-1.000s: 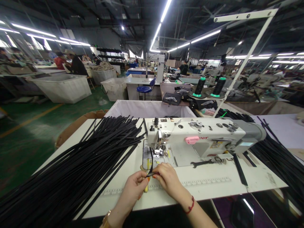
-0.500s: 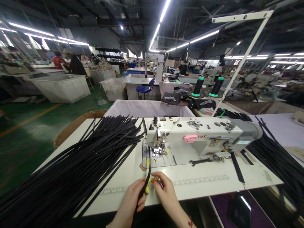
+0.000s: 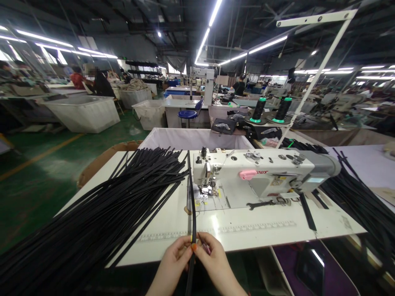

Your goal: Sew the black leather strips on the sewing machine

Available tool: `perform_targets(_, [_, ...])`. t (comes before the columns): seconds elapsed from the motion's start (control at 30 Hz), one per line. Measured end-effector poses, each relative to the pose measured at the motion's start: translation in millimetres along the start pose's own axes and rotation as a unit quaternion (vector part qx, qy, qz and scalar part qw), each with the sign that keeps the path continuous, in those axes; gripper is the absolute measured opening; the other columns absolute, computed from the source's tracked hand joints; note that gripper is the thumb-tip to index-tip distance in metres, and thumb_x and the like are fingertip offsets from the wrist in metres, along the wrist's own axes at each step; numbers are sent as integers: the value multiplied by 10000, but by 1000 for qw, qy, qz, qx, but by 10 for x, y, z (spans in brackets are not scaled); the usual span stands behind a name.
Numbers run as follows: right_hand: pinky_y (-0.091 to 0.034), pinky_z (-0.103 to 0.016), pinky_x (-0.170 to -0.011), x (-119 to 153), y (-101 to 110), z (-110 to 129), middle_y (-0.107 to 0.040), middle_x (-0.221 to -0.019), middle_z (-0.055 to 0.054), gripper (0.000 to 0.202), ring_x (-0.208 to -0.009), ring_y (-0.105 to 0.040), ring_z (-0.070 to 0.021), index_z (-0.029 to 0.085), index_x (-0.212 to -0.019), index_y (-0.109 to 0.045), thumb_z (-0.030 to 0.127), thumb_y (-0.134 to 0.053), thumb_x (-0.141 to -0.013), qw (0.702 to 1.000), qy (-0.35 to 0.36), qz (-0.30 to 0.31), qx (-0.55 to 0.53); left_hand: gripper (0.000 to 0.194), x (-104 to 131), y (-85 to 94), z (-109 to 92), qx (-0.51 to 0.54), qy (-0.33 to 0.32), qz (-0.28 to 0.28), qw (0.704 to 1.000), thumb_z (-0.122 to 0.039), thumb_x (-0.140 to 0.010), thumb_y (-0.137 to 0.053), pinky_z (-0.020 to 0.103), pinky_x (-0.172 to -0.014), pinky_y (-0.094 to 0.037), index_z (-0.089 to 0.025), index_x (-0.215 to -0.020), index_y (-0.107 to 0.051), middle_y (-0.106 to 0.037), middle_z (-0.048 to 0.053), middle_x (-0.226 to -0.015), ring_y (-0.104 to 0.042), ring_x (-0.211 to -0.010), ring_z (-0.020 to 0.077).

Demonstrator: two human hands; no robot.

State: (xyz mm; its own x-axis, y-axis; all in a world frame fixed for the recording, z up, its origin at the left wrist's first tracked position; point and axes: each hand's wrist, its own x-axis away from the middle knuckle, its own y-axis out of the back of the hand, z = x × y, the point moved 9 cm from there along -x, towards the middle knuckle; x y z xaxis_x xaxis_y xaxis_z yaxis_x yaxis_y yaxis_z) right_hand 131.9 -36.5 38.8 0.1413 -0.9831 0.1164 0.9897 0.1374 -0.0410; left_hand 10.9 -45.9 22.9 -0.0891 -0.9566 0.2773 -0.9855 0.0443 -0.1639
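Observation:
A long black strap (image 3: pixel 194 213) runs lengthwise from beside the sewing machine (image 3: pixel 228 168) toward me, and its near end hangs below the table edge. My left hand (image 3: pixel 173 259) pinches it from the left, with a small yellow bit showing near the fingertips. From the right, my right hand (image 3: pixel 214 259) closes on the same strap, its thumb meeting the left fingers. Something small and pinkish shows inside the right fingers, too hidden to name. The presser foot (image 3: pixel 206 190) stands to the right of the strap.
A big pile of black straps (image 3: pixel 123 205) covers the table's left side; more straps (image 3: pixel 354 201) lie at right. A printed ruler (image 3: pixel 247 227) crosses the tabletop. A wrench (image 3: pixel 262 204) lies by the machine. Thread cones (image 3: pixel 258 110) stand behind, and a phone (image 3: pixel 310 267) rests below right.
Both hands have come together on the strap, which now lies straighter and left of the presser foot. The right hand has moved left onto it. The view has shifted slightly.

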Motion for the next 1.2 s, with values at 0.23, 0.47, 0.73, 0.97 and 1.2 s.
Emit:
perform_targets(0.23, [-463,-384,-955,132,-170,-97,-708,-1055,-83,427,-1019,-636,-244,190,-1139,-645,337,-730,-747,994,-6,20,-110,340,24,105,-100,-193,-104,80,972,-463,-887,-534,291,-653,-517,-202,-1011,-712,-641,55,-833,-607,-748,200])
perform_targets(0.47, [-478,-319,-755,27,42,443,-663,-735,-8,385,-732,-593,-178,204,-1224,-614,339,-594,-864,998,31,17,-51,284,-357,9,-556,-421,-260,45,868,-294,-940,-421,422,-910,-499,-187,-1046,-663,-660,112,-1066,-611,-1015,257])
perform_targets(0.73, [-431,-368,-837,-180,159,520,-664,-635,6,555,-689,-593,-188,164,-1402,-415,364,-538,-898,998,30,54,-2,386,-924,-545,-548,-584,-392,129,700,-276,-920,-504,492,-1076,-372,-190,-1296,-528,-504,123,-1388,-455,-1290,273])
perform_targets(0.97, [-406,-350,-831,-406,216,170,-689,-654,-5,471,-727,-585,-185,148,-1337,-489,303,-510,-893,999,-13,32,15,340,-1394,-41,-641,-648,-387,51,654,-262,-946,-484,507,-1062,-366,-174,-1273,-521,-550,130,-1327,-502,-1236,271])
perform_targets(1.2, [-223,-211,-426,-561,241,-175,-681,-759,-3,450,-436,-344,-62,161,-1261,-490,251,-509,-821,988,-135,0,-82,269,-1588,78,-760,-655,-399,0,642,-205,-927,-495,509,-1028,-410,-164,-1183,-569,-572,136,-1277,-512,-1209,297])
